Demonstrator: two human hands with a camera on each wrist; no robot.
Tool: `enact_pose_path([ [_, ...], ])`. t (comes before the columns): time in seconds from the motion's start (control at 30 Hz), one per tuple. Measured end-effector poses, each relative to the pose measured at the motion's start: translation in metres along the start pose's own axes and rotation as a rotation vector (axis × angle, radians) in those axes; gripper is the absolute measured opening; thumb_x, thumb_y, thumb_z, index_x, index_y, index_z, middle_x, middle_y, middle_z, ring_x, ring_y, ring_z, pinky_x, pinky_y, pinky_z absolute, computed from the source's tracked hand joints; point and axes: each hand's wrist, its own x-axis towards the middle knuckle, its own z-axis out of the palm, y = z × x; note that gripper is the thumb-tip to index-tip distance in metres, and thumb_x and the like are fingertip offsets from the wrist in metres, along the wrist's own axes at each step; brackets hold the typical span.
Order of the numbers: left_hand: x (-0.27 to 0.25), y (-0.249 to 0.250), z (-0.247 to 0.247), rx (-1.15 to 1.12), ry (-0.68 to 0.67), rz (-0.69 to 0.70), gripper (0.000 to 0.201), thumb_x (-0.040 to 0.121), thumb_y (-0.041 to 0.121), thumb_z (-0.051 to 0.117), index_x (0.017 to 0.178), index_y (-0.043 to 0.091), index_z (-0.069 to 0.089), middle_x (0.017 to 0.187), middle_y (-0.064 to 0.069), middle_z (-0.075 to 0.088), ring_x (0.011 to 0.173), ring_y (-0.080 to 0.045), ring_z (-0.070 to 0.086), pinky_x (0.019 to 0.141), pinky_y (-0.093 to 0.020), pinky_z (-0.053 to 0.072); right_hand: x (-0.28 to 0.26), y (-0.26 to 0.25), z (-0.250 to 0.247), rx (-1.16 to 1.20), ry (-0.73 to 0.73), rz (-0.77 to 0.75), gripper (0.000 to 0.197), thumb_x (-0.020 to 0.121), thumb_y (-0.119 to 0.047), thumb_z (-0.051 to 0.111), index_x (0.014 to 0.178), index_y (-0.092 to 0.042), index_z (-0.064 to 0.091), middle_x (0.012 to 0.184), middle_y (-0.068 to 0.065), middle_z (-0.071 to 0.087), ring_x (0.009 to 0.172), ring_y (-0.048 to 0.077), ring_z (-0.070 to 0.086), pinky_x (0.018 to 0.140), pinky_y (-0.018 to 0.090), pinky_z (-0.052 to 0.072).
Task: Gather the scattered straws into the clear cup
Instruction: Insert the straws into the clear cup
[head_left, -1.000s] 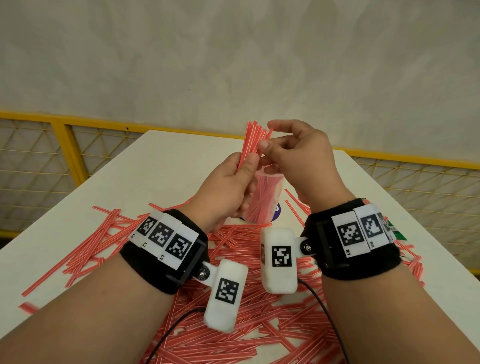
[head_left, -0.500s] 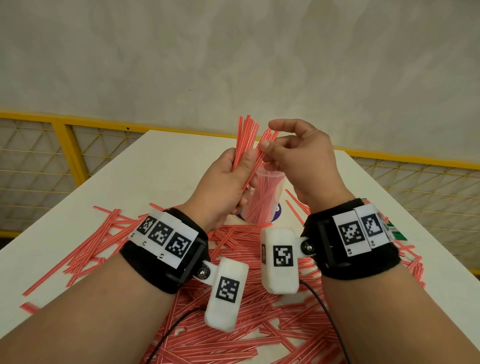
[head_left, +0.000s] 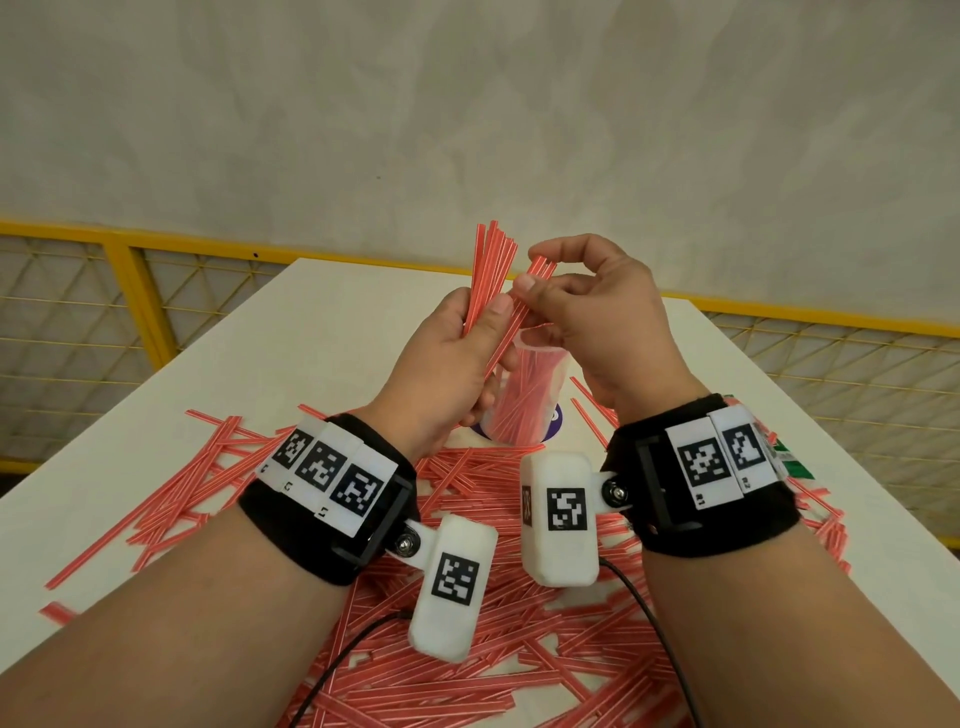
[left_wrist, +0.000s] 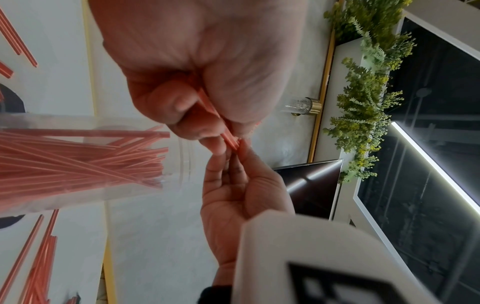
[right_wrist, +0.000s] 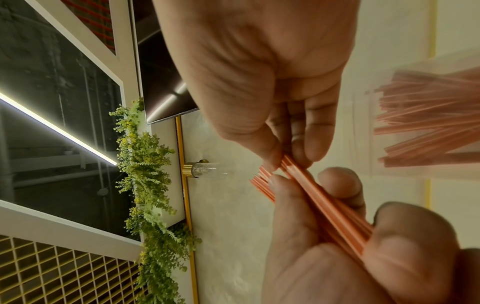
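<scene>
My left hand grips a bundle of red straws upright above the table, thumb pressed across it. My right hand pinches a few straws between thumb and fingers; they slant away from the bundle, lower ends still by the left thumb. Just behind and below both hands, the clear cup stands partly filled with straws. The right wrist view shows the bundle running through the left hand's fingers and the cup beyond. The left wrist view shows straw ends between both hands' fingertips.
Many loose red straws lie piled on the white table under my wrists, spreading left and right. A yellow mesh railing borders the table's far and side edges. A black cable trails from the right wrist.
The left hand's bundle has risen and fanned slightly. The right hand has drawn a few straws rightward out of it, opening a gap between them and the bundle.
</scene>
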Motion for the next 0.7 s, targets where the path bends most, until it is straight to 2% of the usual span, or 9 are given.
enact_pose_path([
  [0.13, 0.001, 0.000, -0.001, -0.031, 0.016, -0.015, 0.024, 0.102, 0.042, 0.041, 0.098, 0.021, 0.052, 0.067, 0.002, 0.063, 0.039, -0.011, 0.046, 0.035, -0.019, 0.031, 0.002, 0.000, -0.003, 0.066, 0.013, -0.013, 0.018, 0.086, -0.003, 0.068, 0.098, -0.015, 0.060, 0.072, 0.011, 0.072, 0.064, 0.023, 0.068, 0.062, 0.033, 0.059],
  [0.23, 0.004, -0.002, -0.002, -0.026, 0.087, -0.059, 0.025, 0.102, 0.042, 0.040, 0.094, 0.020, 0.049, 0.074, -0.007, 0.065, 0.039, -0.015, 0.051, 0.035, -0.021, 0.032, 0.006, -0.001, -0.010, 0.119, 0.089, -0.048, 0.018, 0.087, -0.003, 0.067, 0.098, -0.014, 0.059, 0.069, 0.008, 0.072, 0.060, 0.018, 0.066, 0.058, 0.029, 0.055],
  [0.3, 0.006, -0.004, -0.004, -0.001, 0.144, -0.092, 0.024, 0.102, 0.042, 0.040, 0.093, 0.021, 0.048, 0.078, -0.006, 0.063, 0.038, -0.013, 0.047, 0.035, -0.020, 0.030, 0.009, -0.002, -0.017, 0.179, 0.177, -0.086, 0.019, 0.087, -0.002, 0.066, 0.097, -0.015, 0.057, 0.065, 0.005, 0.071, 0.062, 0.016, 0.067, 0.059, 0.028, 0.054],
  [0.4, 0.007, -0.007, -0.004, 0.013, 0.168, -0.124, 0.026, 0.101, 0.043, 0.040, 0.094, 0.019, 0.048, 0.072, 0.001, 0.050, 0.040, -0.009, 0.034, 0.037, -0.020, 0.027, 0.013, 0.000, -0.026, 0.225, 0.354, -0.176, 0.021, 0.088, -0.002, 0.065, 0.095, -0.019, 0.055, 0.062, 0.003, 0.070, 0.065, 0.016, 0.068, 0.060, 0.029, 0.055],
  [0.47, 0.007, -0.008, -0.004, 0.034, 0.156, -0.123, 0.027, 0.101, 0.043, 0.041, 0.095, 0.017, 0.046, 0.071, 0.001, 0.041, 0.042, -0.009, 0.029, 0.038, -0.021, 0.026, 0.014, 0.002, -0.030, 0.155, 0.463, -0.255, 0.022, 0.088, -0.004, 0.065, 0.095, -0.022, 0.055, 0.063, 0.002, 0.069, 0.065, 0.016, 0.067, 0.060, 0.031, 0.056],
  [0.53, 0.007, -0.009, -0.004, 0.069, 0.141, -0.110, 0.029, 0.100, 0.045, 0.042, 0.092, 0.018, 0.044, 0.071, -0.001, 0.037, 0.042, -0.008, 0.028, 0.038, -0.021, 0.026, 0.014, 0.005, -0.032, 0.030, 0.525, -0.319, 0.024, 0.087, -0.008, 0.065, 0.095, -0.028, 0.055, 0.066, 0.003, 0.068, 0.065, 0.016, 0.067, 0.065, 0.039, 0.059],
  [0.63, 0.006, -0.007, -0.004, 0.090, 0.125, -0.110, 0.036, 0.098, 0.050, 0.042, 0.097, 0.015, 0.047, 0.070, -0.001, 0.036, 0.040, -0.007, 0.028, 0.037, -0.020, 0.026, 0.015, 0.012, -0.029, -0.155, 0.524, -0.364, 0.023, 0.086, -0.014, 0.066, 0.097, -0.032, 0.056, 0.065, 0.004, 0.063, 0.067, 0.025, 0.067, 0.072, 0.049, 0.056],
  [0.7, 0.005, -0.007, -0.003, 0.070, 0.118, -0.119, 0.043, 0.097, 0.053, 0.040, 0.104, 0.012, 0.048, 0.069, 0.001, 0.035, 0.040, -0.005, 0.027, 0.036, -0.019, 0.024, 0.016, 0.016, -0.027, -0.237, 0.493, -0.365, 0.022, 0.086, -0.016, 0.066, 0.100, -0.030, 0.058, 0.066, 0.003, 0.062, 0.069, 0.027, 0.066, 0.074, 0.047, 0.055],
])
